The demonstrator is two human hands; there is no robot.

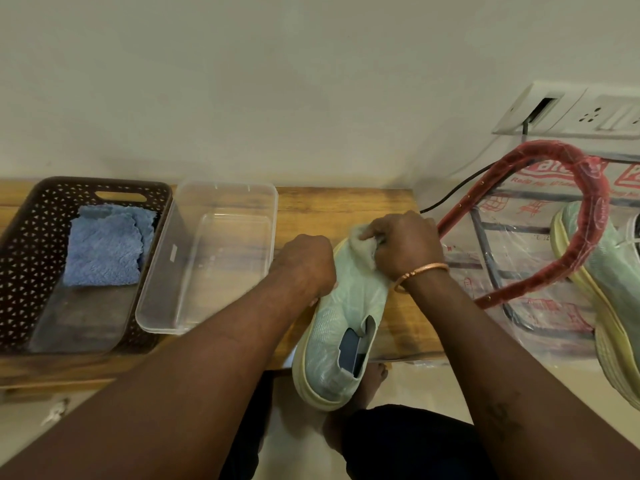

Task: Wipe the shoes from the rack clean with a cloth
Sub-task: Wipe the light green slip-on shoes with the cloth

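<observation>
Head view shows a pale mint-green knit slip-on shoe with a cream sole [343,327] lying on the front edge of a wooden bench [346,206], heel overhanging toward the person. Curled fingers of the left hand [306,263] grip its left side. At the toe, the right hand [405,244], with a copper bangle [420,271] on the wrist, clutches a crumpled pale cloth [362,239] against the shoe. A matching second shoe [609,271] sits on the red-framed, plastic-wrapped rack [588,188]. Left of the hands stand a clear plastic tub [227,190] and a brown perforated basket [24,244] holding a blue fleecy cloth [104,247].
</observation>
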